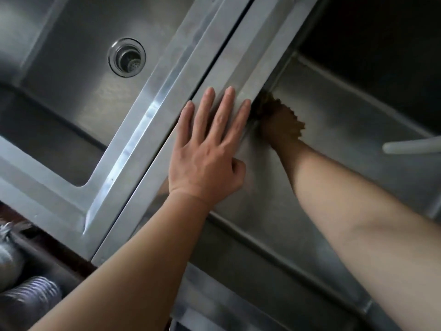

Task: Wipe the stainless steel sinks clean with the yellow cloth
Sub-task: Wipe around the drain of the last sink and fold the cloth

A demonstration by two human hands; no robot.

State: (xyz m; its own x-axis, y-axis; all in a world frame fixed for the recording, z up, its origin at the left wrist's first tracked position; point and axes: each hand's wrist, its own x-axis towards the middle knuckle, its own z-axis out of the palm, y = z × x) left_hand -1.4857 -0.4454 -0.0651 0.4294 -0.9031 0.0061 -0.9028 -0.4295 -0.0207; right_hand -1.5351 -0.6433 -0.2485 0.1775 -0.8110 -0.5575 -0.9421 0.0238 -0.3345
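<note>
Left hand (pixel 210 149) lies flat, fingers straight and spread, on the steel rim (pixel 241 75) between the two sinks. At its 2 o'clock, right hand (pixel 274 130) down inside the right sink (pixel 334 120), pressing the yellow cloth (pixel 284 115) to the wall under the rim; grip hidden, cannot tell. Left sink (pixel 78 96) with drain (pixel 127 57) at 11 o'clock
</note>
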